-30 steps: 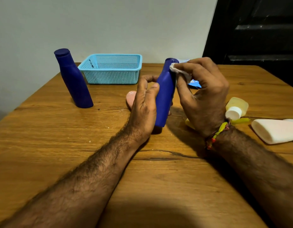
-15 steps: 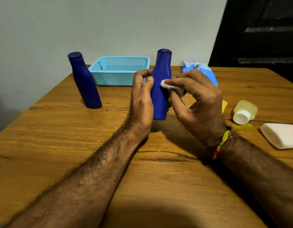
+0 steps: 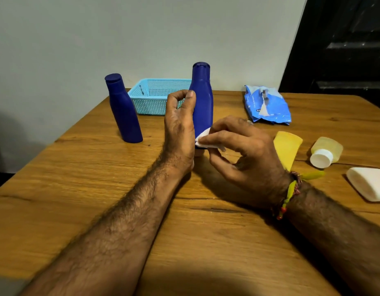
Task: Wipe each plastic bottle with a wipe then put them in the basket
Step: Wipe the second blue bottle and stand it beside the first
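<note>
A dark blue plastic bottle [image 3: 203, 101] stands upright at the table's middle, and my left hand [image 3: 179, 129] grips its left side with curled fingers. My right hand [image 3: 242, 150] pinches a white wipe [image 3: 204, 138] against the bottle's lower part. A second dark blue bottle [image 3: 123, 110] stands free to the left. The light blue mesh basket [image 3: 155, 97] sits behind them near the wall and looks to hold no bottle.
A blue wipes packet [image 3: 267, 105] lies at the back right. To the right lie a yellow tube [image 3: 287, 148], a small yellowish bottle with a white cap [image 3: 325, 151] and a white bottle [image 3: 368, 184]. The wooden table [image 3: 78, 199] ends at the left.
My right hand has slid the wipe down the bottle from near its cap to its lower part. The bottle went from tilted to upright. The view shifted, showing the wipes packet.
</note>
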